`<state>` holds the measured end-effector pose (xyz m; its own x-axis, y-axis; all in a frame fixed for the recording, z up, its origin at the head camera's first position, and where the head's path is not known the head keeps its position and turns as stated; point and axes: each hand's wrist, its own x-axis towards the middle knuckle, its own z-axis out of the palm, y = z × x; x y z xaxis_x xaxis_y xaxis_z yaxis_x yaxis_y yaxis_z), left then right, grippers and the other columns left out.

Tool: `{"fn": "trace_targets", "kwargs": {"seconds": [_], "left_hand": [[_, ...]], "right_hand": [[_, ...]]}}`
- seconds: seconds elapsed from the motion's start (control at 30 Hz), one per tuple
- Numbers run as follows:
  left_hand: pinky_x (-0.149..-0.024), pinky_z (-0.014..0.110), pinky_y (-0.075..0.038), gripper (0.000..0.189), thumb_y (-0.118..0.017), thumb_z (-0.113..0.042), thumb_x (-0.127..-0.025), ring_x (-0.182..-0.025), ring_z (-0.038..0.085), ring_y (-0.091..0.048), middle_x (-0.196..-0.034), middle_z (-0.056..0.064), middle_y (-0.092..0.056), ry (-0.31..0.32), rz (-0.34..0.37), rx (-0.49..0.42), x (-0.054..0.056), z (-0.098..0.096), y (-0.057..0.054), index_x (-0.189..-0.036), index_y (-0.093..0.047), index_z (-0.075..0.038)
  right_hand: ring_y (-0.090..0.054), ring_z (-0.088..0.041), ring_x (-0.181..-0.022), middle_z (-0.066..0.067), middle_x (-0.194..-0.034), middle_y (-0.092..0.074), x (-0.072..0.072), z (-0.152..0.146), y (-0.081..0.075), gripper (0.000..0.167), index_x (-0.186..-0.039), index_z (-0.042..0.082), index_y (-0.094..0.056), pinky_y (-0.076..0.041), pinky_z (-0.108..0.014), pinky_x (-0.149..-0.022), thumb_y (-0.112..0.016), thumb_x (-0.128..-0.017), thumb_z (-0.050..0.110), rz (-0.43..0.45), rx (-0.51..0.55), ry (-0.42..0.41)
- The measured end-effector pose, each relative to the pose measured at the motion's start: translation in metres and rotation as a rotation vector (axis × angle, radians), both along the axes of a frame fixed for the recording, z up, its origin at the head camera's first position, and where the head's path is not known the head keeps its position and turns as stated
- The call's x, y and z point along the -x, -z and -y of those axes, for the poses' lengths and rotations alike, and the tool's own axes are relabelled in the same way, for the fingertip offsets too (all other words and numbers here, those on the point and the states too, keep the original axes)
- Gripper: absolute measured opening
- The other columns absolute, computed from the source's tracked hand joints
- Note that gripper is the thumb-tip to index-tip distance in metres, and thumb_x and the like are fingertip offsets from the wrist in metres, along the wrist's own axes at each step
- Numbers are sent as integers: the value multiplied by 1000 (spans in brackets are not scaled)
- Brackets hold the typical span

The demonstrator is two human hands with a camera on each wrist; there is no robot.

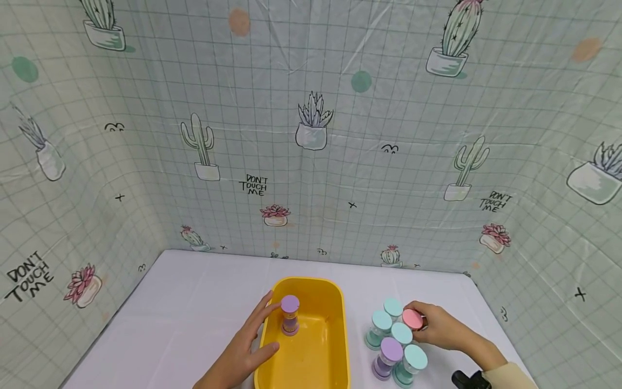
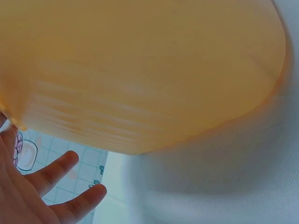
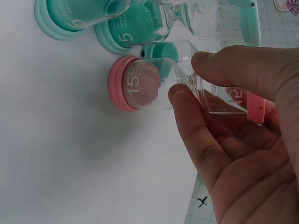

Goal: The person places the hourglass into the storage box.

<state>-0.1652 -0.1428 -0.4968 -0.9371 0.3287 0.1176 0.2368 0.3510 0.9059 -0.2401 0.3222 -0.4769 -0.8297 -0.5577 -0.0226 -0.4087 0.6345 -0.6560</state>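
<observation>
My right hand (image 1: 439, 326) pinches a pink sand timer (image 1: 412, 319) between thumb and fingers; in the right wrist view its pink base (image 3: 124, 84), marked 15, shows beside the grip at the narrow waist. Around it stand several teal sand timers (image 1: 415, 357) and a purple sand timer (image 1: 391, 351). On the left, my left hand (image 1: 243, 346) rests at the rim of a yellow bin (image 1: 342, 340), fingers spread and fairly straight. Inside the bin, close to those fingertips, another purple sand timer (image 1: 290, 310) stands upright. The left wrist view shows mostly the bin's outer side (image 2: 140, 70).
A white-covered table (image 1: 160, 324) carries everything. Cloth walls (image 1: 311, 178) with cactus prints rise at the back and both sides. A small black object (image 1: 470, 380) lies by the right sleeve (image 1: 507, 375).
</observation>
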Motion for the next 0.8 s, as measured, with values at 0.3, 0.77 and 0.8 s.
{"fn": "trace_targets", "kwargs": {"seconds": [0.3, 0.77, 0.8], "left_hand": [[-95, 87, -31, 62, -61, -27, -102, -155, 51, -17, -174, 7, -9, 36, -60, -15, 2, 1, 2, -159, -38, -17], [-94, 88, -31, 62, -62, -27, -102, -154, 51, -18, -174, 7, -9, 33, -46, -21, 4, 2, 4, -158, -39, -18], [-94, 88, -31, 62, -62, -27, -102, -154, 50, -18, -175, 6, -9, 31, -44, -20, 4, 2, 4, -158, -39, -18]], "right_hand": [[-58, 3, -91, -5, -104, -65, 3, -2, -2, 37, -114, 0, -64, -57, -24, -75, -81, -83, 12, 33, 19, 11], [-63, -4, -91, -12, -108, -62, 0, -13, -29, 38, -120, -4, -60, -58, -27, -72, -76, -89, 9, 59, 68, 102], [-63, -5, -90, -12, -108, -61, 0, -14, -32, 37, -120, -4, -59, -57, -27, -71, -76, -90, 10, 70, 72, 111]]}}
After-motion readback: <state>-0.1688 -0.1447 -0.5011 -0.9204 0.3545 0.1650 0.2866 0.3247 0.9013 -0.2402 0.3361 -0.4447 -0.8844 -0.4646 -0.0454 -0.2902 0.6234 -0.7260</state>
